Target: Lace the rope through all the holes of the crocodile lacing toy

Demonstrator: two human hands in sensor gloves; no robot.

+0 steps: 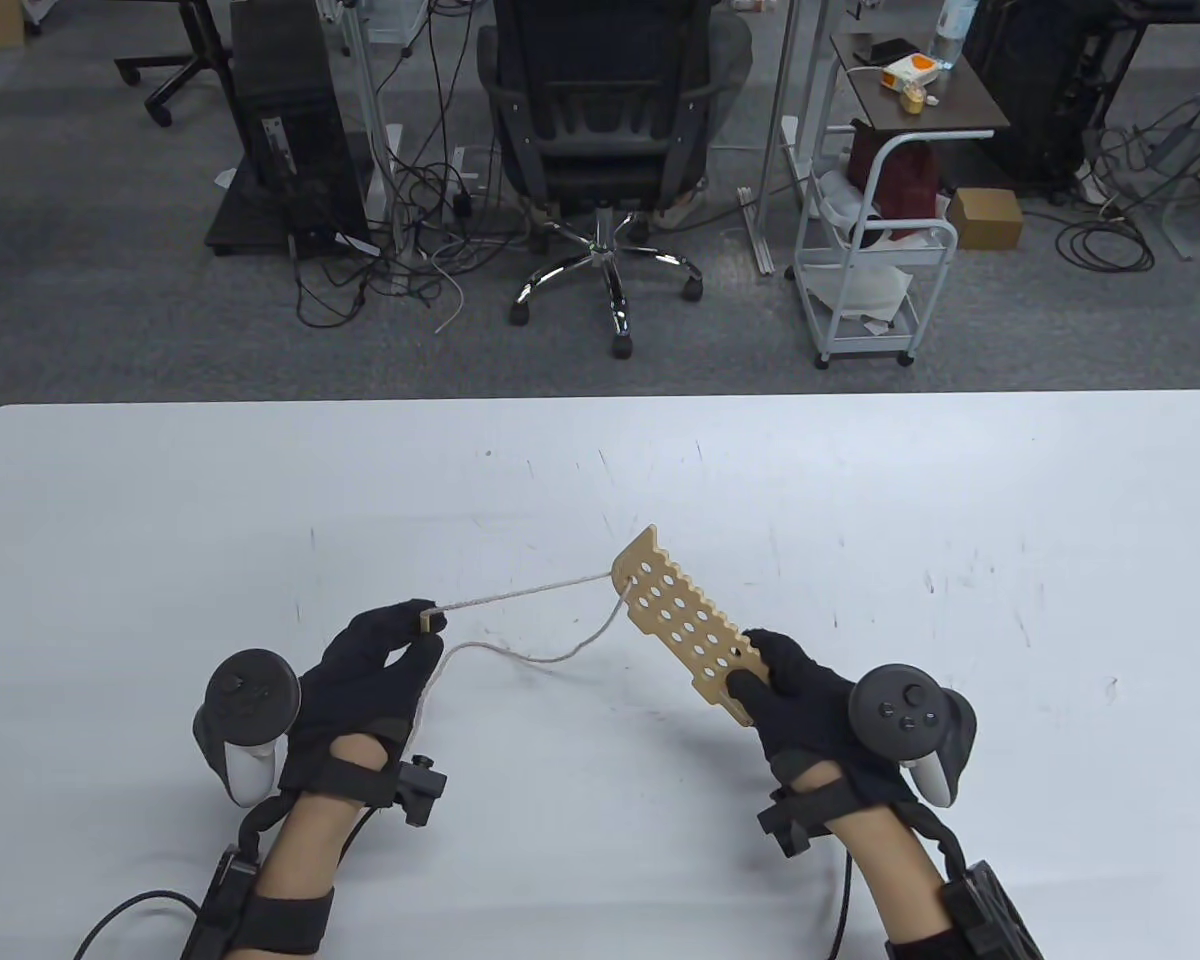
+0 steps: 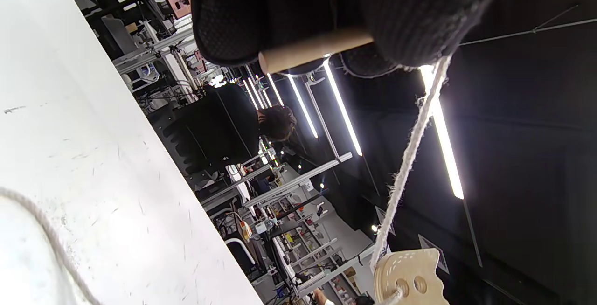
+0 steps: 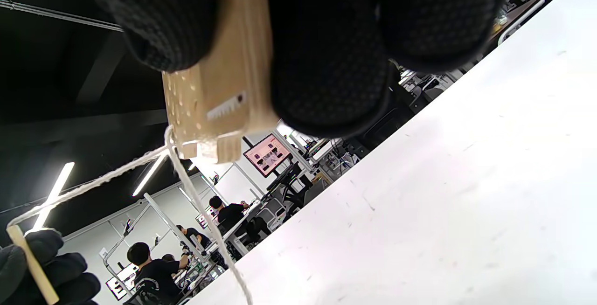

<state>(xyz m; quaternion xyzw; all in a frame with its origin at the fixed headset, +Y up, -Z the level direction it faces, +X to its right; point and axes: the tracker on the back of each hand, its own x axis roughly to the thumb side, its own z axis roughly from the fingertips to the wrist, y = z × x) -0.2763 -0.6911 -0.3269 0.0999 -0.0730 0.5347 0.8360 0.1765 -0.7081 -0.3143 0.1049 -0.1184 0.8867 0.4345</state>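
A flat wooden crocodile lacing toy point(image 1: 675, 620) with several holes is held above the white table point(image 1: 860, 500), slanting up and away. My right hand point(image 1: 795, 690) grips its near end between thumb and fingers. A pale rope point(image 1: 530, 592) runs taut from the toy's far end to a small wooden needle point(image 1: 428, 617), which my left hand point(image 1: 385, 655) pinches at its fingertips. A slack length of the rope point(image 1: 520, 655) droops from the same end back toward my left hand. The left wrist view shows the needle point(image 2: 312, 49) and the rope point(image 2: 410, 155) leading to the toy point(image 2: 410, 279). The right wrist view shows the toy point(image 3: 219, 95) from below.
The white table's far edge point(image 1: 600, 397) lies ahead; beyond it, on the floor, stand an office chair point(image 1: 605, 130), a white cart point(image 1: 875, 250) and a computer tower point(image 1: 285, 120). Cables run from both wrists off the bottom edge.
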